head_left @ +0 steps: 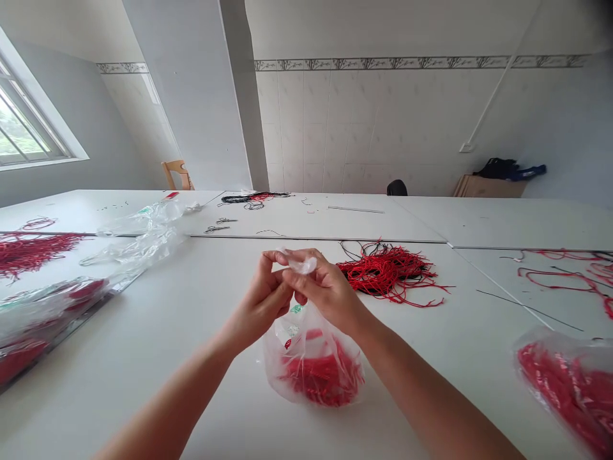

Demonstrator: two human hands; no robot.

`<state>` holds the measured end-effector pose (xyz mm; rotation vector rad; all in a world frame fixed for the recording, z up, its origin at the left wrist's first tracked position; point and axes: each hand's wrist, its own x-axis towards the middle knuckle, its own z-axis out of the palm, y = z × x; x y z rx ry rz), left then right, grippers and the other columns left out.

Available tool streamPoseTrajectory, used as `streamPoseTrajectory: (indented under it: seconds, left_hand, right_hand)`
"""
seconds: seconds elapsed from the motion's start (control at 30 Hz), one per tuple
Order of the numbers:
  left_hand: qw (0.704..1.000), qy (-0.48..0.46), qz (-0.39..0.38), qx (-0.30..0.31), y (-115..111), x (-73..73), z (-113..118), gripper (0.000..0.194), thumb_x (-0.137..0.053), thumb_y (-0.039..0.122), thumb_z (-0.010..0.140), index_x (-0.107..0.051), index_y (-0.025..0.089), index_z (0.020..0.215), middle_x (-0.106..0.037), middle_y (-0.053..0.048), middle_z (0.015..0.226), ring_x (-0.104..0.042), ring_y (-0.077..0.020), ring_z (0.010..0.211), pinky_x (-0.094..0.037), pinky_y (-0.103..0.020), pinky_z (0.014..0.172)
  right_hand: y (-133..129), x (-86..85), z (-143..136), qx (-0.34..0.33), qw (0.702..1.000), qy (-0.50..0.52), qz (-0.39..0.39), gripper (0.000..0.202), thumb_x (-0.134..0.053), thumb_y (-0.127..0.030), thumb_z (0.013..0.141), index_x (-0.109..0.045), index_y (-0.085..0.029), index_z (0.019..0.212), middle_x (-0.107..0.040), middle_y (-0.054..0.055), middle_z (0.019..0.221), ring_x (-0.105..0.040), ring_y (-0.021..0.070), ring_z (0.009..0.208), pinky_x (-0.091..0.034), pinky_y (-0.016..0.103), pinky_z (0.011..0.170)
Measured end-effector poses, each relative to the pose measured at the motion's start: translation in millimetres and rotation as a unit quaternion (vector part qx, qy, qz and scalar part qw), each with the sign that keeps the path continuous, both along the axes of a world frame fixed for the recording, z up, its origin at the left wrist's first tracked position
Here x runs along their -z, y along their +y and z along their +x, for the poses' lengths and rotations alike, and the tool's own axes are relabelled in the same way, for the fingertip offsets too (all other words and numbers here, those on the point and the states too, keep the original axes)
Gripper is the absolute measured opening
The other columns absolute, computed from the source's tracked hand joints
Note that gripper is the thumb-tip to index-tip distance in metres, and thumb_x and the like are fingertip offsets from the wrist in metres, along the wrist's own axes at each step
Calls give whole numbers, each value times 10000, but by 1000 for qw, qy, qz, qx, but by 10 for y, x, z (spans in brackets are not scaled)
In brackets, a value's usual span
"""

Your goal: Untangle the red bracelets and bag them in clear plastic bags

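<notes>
A translucent plastic bag (313,377) with red cords bunched inside sits on the white table in front of me. Both hands meet at its gathered top. My left hand (271,284) is closed on the twisted neck of the bag, fingers curled. My right hand (325,284) pinches the same neck from the other side, thumb pointing left. A crumpled white end of the plastic (302,263) sticks out above the fingers. The exact shape of the twist is hidden by my fingers.
Beyond my right hand lies a heap of red and black cords (390,271). Filled bags stand at right (569,383) and left (48,319). Loose clear bags (143,233), scissors (218,229), a thin strip (355,209) and dark cords (239,199) lie farther back.
</notes>
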<state>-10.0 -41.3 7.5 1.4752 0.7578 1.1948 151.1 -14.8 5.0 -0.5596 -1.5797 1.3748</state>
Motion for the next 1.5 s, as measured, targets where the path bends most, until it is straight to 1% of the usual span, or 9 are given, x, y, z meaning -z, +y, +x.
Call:
streamPoseTrajectory:
  seconds: [0.1, 0.3, 0.43, 0.73, 0.93, 1.07, 1.23, 1.37, 1.5]
  left_hand:
    - [999, -17, -20, -33, 15, 10, -2, 311, -687, 446, 962, -423, 315, 1063, -589, 62, 690, -399, -111, 515, -364, -225, 497]
    - [981, -40, -184, 36, 20, -95, -41, 258, -633, 448, 951, -640, 197, 1013, -645, -55, 763, -581, -169, 695, -468, -246, 559]
    - [983, -41, -181, 3, 7, -122, -71, 258, -733, 438, 923, -642, 228, 1042, -633, 0, 834, -556, -112, 661, -497, -220, 630]
    - [978, -8, -202, 56, 54, -60, -110, 322, -612, 426, 1002, -692, 200, 1217, -733, -89, 909, -622, -164, 698, -516, -273, 649]
    - [989, 97, -107, -22, 171, 2, -197, 312, -720, 505, 914, -748, 200, 977, -716, -53, 954, -610, -148, 772, -507, -267, 695]
    - [959, 257, -5, -115, 348, 58, -385, 289, -705, 485, 880, -746, 200, 898, -765, -72, 984, -668, -208, 898, -538, -334, 818]
    - [937, 334, -12, -106, 483, 164, -553, 275, -707, 470, 851, -767, 202, 855, -772, -73, 883, -678, -223, 795, -554, -356, 736]
    - [927, 350, 11, -133, 504, 226, -540, 318, -624, 500, 914, -771, 229, 994, -773, -66, 1014, -692, -228, 882, -561, -360, 792]
    - [910, 363, 40, -195, 523, 243, -540, 366, -565, 514, 939, -749, 245, 1106, -765, -63, 1070, -697, -228, 908, -551, -351, 785]
  right_hand:
    - [16, 7, -46, 48, 997, 42, 51, 322, -574, -532, 992, -688, -231, 997, -625, 56, 1158, -522, 94, 656, -496, 288, 619]
    - [73, -124, 204, -92, 995, -23, -1, 316, -638, -516, 966, -657, -234, 1108, -643, 1, 817, -518, 118, 633, -473, 276, 604]
    - [33, -197, 343, 29, 977, -150, 148, 106, -718, -309, 923, -670, -238, 984, -627, 9, 985, -580, 128, 796, -490, 268, 698]
    - [29, -78, 223, 223, 827, -282, 432, 161, -545, -34, 904, -540, -193, 925, -561, 37, 986, -569, 132, 752, -406, 259, 579]
    - [-12, -237, 414, 214, 826, -336, 398, 269, -665, -268, 959, -471, -202, 784, -530, -8, 876, -440, 96, 626, -333, 258, 548]
    - [-119, -400, 717, 126, 863, -413, 261, 405, -634, -366, 977, -434, -193, 670, -512, -29, 781, -444, 96, 614, -340, 251, 552]
    - [-176, -486, 952, 99, 848, -499, 149, 434, -617, -539, 956, -481, -218, 698, -538, -31, 704, -473, 127, 581, -308, 267, 485]
    - [29, -290, 676, 245, 850, -389, 259, 338, -663, -536, 936, -623, -238, 1093, -707, 58, 1155, -675, 231, 997, -530, 357, 815]
    - [345, 224, 194, 114, 859, -385, 318, 647, -644, -623, 933, -545, -250, 1452, -493, 105, 1588, -428, 298, 1482, -276, 556, 1245]
